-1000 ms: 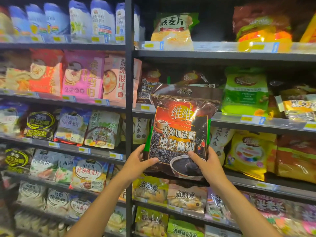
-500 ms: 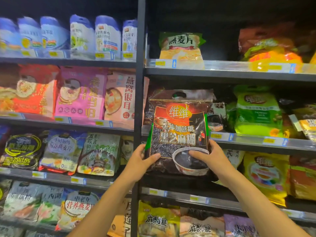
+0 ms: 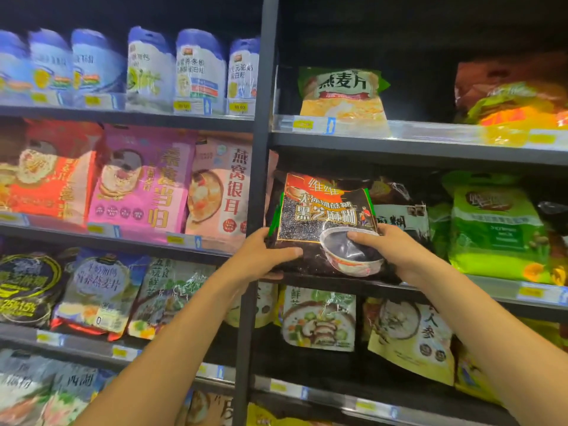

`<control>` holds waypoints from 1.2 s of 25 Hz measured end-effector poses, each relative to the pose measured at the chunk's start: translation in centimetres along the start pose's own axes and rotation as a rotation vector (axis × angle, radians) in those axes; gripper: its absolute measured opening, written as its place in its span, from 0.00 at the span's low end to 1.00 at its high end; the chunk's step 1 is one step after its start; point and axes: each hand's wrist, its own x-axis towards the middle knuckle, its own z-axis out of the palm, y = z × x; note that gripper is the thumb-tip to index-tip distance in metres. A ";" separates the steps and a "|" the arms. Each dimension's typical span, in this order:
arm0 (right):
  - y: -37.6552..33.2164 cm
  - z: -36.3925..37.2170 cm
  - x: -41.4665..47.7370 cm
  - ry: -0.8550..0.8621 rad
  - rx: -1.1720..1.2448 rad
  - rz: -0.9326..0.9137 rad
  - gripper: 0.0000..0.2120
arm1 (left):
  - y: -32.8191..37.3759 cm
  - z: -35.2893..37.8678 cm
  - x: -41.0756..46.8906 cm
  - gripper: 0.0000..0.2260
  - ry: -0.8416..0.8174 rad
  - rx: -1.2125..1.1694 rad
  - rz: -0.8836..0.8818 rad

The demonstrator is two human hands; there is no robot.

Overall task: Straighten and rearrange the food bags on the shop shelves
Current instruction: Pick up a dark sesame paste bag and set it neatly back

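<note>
Dark metal shelving unit, 2 bays split by a vertical post, every tier packed with food bags. Right bay, second shelf is the working tier, its front lip runs left-right just under both hands. Green bag stands upright to the right on that tier, pink bag sits in the left bay at the same height. Black sesame bag is the task item: upright, long axis vertical, top leaning slightly back into the shelf, bottom edge at or just above the shelf lip (can't tell if it's resting yet). Another dark bag sits right behind and beside it, partly hidden. Left hand grips the bag's lower left corner, thumb across the front. Right hand grips the lower right, fingers curled over the printed bowl. Both hands closed on the bag, equally near, bag directly ahead and slightly above them. Judging: next move is pushing it back and squaring it against its neighbour, leftward room limited by the post
</note>
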 end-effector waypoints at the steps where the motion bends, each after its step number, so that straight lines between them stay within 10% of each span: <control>1: -0.2 -0.3 0.9 -0.005 -0.001 0.005 0.21 | 0.4 0.0 0.7 0.17 0.002 0.023 0.008; 5: -0.2 -0.7 4.4 -0.039 0.020 -0.013 0.20 | 0.7 -0.1 4.2 0.24 0.095 0.131 0.057; 9: 1.3 -1.3 8.5 -0.047 -0.015 0.007 0.50 | 0.6 0.8 7.5 0.30 0.171 0.281 0.078; 14: 3.4 -1.3 12.5 -0.041 0.010 0.036 0.61 | 0.4 1.7 10.3 0.28 0.225 0.373 0.038; 24: 4.1 1.1 11.9 -0.132 -0.131 -0.017 0.15 | -1.9 2.4 10.5 0.31 0.253 0.673 0.245; 30: 3.8 -0.1 11.1 -0.231 -0.512 -0.073 0.22 | -1.3 2.6 7.7 0.07 0.324 0.964 0.352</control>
